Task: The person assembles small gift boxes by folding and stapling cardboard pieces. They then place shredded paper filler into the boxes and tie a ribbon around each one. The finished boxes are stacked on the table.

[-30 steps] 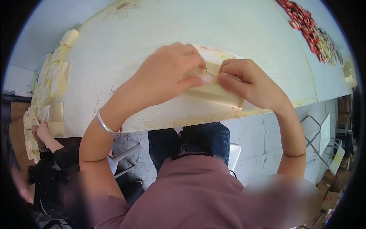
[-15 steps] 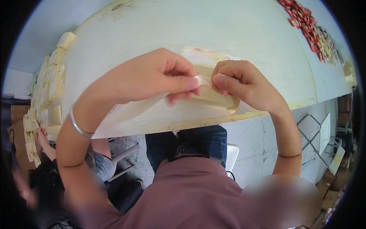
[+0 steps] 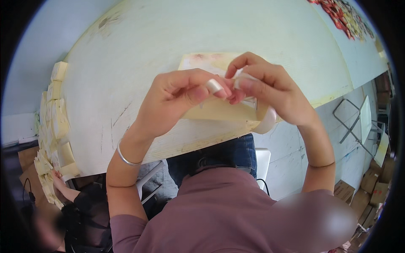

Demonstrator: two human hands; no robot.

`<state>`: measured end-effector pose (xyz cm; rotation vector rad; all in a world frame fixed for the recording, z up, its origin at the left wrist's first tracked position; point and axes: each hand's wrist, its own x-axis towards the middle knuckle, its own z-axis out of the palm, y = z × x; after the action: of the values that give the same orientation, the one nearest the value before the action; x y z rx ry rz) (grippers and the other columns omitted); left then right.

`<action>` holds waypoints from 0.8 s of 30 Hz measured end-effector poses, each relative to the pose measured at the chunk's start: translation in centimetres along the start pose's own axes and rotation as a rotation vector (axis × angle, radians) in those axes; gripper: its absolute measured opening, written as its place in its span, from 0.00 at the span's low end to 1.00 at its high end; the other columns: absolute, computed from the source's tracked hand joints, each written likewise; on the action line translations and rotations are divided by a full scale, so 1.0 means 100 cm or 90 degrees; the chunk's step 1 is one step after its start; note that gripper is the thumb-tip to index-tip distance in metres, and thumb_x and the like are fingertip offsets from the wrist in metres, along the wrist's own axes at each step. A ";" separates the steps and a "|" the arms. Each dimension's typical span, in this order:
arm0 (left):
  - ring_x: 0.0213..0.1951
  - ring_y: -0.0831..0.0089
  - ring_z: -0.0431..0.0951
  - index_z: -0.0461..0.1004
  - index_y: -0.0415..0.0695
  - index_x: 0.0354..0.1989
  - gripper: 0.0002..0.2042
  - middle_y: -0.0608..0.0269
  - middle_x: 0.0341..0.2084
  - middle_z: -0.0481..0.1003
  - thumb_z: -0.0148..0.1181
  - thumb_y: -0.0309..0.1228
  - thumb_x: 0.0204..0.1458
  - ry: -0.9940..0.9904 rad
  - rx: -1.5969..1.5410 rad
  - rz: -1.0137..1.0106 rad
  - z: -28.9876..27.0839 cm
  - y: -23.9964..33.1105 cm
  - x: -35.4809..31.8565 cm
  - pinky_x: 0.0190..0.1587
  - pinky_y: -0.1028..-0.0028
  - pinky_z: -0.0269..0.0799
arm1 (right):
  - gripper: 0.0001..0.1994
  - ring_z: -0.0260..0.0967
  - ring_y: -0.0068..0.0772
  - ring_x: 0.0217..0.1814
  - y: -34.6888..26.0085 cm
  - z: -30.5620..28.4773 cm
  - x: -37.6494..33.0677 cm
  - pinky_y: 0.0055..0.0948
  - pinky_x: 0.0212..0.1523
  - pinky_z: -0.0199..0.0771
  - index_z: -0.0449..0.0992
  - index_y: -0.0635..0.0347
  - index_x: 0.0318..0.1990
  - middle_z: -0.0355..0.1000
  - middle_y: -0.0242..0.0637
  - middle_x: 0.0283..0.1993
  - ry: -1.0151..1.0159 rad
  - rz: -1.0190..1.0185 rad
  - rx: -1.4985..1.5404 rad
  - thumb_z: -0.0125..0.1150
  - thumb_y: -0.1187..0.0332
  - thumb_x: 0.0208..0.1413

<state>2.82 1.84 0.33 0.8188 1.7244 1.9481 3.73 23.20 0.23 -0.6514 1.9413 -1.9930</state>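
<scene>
A cream box (image 3: 219, 113) with a pale printed panel lies near the table's front edge, beneath both hands. White satin ribbon (image 3: 266, 122) curves down beside the box's right end. Over the box, my left hand (image 3: 171, 95) is closed, with a piece of the ribbon bent around a fingertip. My right hand (image 3: 276, 86) pinches more of the ribbon between thumb and fingers. The fingertips of both hands meet or nearly meet, and how the ribbon crosses between them is partly hidden.
Several cream boxes (image 3: 59, 120) are stacked along the table's left edge, with another person's hand (image 3: 59, 180) beside them. Red and yellowish small items (image 3: 337, 19) lie in a heap at the far right. A folding chair frame (image 3: 352, 116) and cartons (image 3: 367, 181) stand right.
My hands have drawn closer together, and the ribbon now wraps a left fingertip. The long strip hanging under my left hand no longer shows. The whole view has shifted.
</scene>
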 end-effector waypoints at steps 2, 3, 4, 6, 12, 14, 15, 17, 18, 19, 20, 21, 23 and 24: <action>0.41 0.62 0.72 0.71 0.36 0.30 0.06 0.57 0.34 0.72 0.47 0.24 0.53 -0.035 0.034 0.039 0.001 0.001 0.002 0.50 0.64 0.64 | 0.11 0.63 0.20 0.31 -0.003 -0.003 0.004 0.19 0.33 0.61 0.71 0.67 0.30 0.65 0.32 0.32 -0.006 0.051 0.013 0.47 0.67 0.55; 0.39 0.64 0.73 0.71 0.35 0.30 0.06 0.57 0.33 0.71 0.47 0.22 0.51 -0.055 0.067 0.053 0.002 0.001 0.005 0.48 0.66 0.65 | 0.12 0.64 0.20 0.32 -0.003 -0.004 0.006 0.19 0.33 0.61 0.70 0.68 0.31 0.66 0.32 0.31 -0.009 0.077 0.019 0.46 0.67 0.55; 0.38 0.65 0.73 0.71 0.35 0.30 0.05 0.57 0.32 0.71 0.47 0.19 0.50 -0.073 0.102 0.070 0.003 0.002 0.008 0.46 0.68 0.67 | 0.12 0.63 0.19 0.31 -0.003 -0.002 0.007 0.19 0.32 0.62 0.71 0.67 0.31 0.67 0.32 0.27 0.019 0.120 0.067 0.46 0.66 0.55; 0.33 0.68 0.73 0.71 0.35 0.29 0.06 0.57 0.30 0.71 0.47 0.16 0.48 -0.108 0.172 0.065 0.005 0.005 0.015 0.41 0.72 0.69 | 0.12 0.64 0.19 0.31 -0.001 -0.002 0.009 0.18 0.33 0.63 0.71 0.67 0.32 0.67 0.31 0.27 0.024 0.134 0.072 0.47 0.66 0.55; 0.24 0.77 0.72 0.72 0.34 0.29 0.07 0.59 0.24 0.73 0.48 0.13 0.45 -0.072 0.287 -0.014 0.008 0.006 0.022 0.30 0.81 0.69 | 0.13 0.66 0.24 0.33 -0.009 -0.016 0.005 0.19 0.39 0.69 0.70 0.70 0.35 0.67 0.33 0.29 0.114 0.179 0.161 0.46 0.66 0.55; 0.22 0.78 0.72 0.72 0.33 0.29 0.06 0.60 0.22 0.73 0.49 0.14 0.45 -0.035 0.267 -0.029 0.012 0.005 0.019 0.29 0.81 0.68 | 0.13 0.68 0.26 0.30 -0.015 -0.017 0.003 0.22 0.37 0.72 0.70 0.71 0.35 0.66 0.34 0.27 0.164 0.193 0.160 0.45 0.66 0.55; 0.23 0.78 0.72 0.72 0.33 0.29 0.05 0.60 0.22 0.73 0.50 0.14 0.45 -0.042 0.281 -0.038 0.013 0.007 0.020 0.29 0.81 0.68 | 0.13 0.68 0.28 0.30 -0.014 -0.018 0.003 0.23 0.37 0.73 0.69 0.71 0.34 0.66 0.35 0.28 0.158 0.182 0.144 0.47 0.66 0.54; 0.23 0.78 0.73 0.72 0.33 0.29 0.04 0.60 0.22 0.73 0.51 0.15 0.45 -0.052 0.308 -0.052 0.015 0.012 0.023 0.30 0.81 0.68 | 0.13 0.69 0.31 0.30 -0.013 -0.023 0.005 0.24 0.35 0.74 0.69 0.72 0.34 0.64 0.37 0.29 0.142 0.161 0.107 0.49 0.66 0.52; 0.24 0.78 0.73 0.71 0.33 0.28 0.04 0.61 0.22 0.73 0.51 0.16 0.45 -0.046 0.288 -0.064 0.016 0.012 0.024 0.30 0.81 0.68 | 0.12 0.69 0.30 0.28 -0.015 -0.023 0.008 0.24 0.33 0.74 0.69 0.70 0.32 0.64 0.36 0.28 0.144 0.169 0.072 0.49 0.66 0.52; 0.24 0.78 0.73 0.71 0.33 0.28 0.03 0.61 0.22 0.73 0.52 0.16 0.45 -0.040 0.270 -0.076 0.016 0.012 0.024 0.30 0.81 0.68 | 0.12 0.68 0.29 0.27 -0.019 -0.022 0.012 0.25 0.32 0.74 0.69 0.68 0.31 0.64 0.35 0.26 0.146 0.174 0.036 0.48 0.65 0.53; 0.24 0.78 0.73 0.71 0.34 0.28 0.03 0.61 0.22 0.73 0.52 0.16 0.45 -0.034 0.252 -0.087 0.016 0.013 0.025 0.30 0.81 0.68 | 0.12 0.68 0.28 0.25 -0.022 -0.022 0.016 0.26 0.30 0.74 0.69 0.66 0.29 0.65 0.34 0.24 0.148 0.180 0.000 0.48 0.65 0.53; 0.24 0.78 0.73 0.70 0.34 0.28 0.02 0.62 0.21 0.72 0.53 0.16 0.45 -0.035 0.256 -0.086 0.016 0.013 0.025 0.30 0.81 0.68 | 0.11 0.68 0.28 0.25 -0.022 -0.025 0.019 0.26 0.29 0.74 0.69 0.66 0.28 0.65 0.34 0.24 0.119 0.200 0.016 0.48 0.65 0.53; 0.24 0.79 0.73 0.69 0.34 0.26 0.01 0.64 0.20 0.71 0.53 0.17 0.45 -0.036 0.265 -0.082 0.018 0.014 0.026 0.29 0.81 0.68 | 0.11 0.68 0.28 0.25 -0.020 -0.031 0.025 0.26 0.29 0.75 0.68 0.64 0.26 0.64 0.34 0.23 0.060 0.239 0.046 0.48 0.65 0.53; 0.24 0.79 0.73 0.67 0.35 0.28 0.03 0.64 0.22 0.70 0.54 0.16 0.45 -0.043 0.270 -0.068 0.017 0.014 0.027 0.29 0.81 0.68 | 0.11 0.68 0.28 0.25 -0.021 -0.033 0.026 0.26 0.29 0.75 0.68 0.64 0.26 0.65 0.34 0.24 0.057 0.246 0.049 0.48 0.65 0.53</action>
<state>2.09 4.66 2.29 0.8987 2.1269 1.4870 0.04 24.83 2.64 -0.1525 1.8561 -1.8648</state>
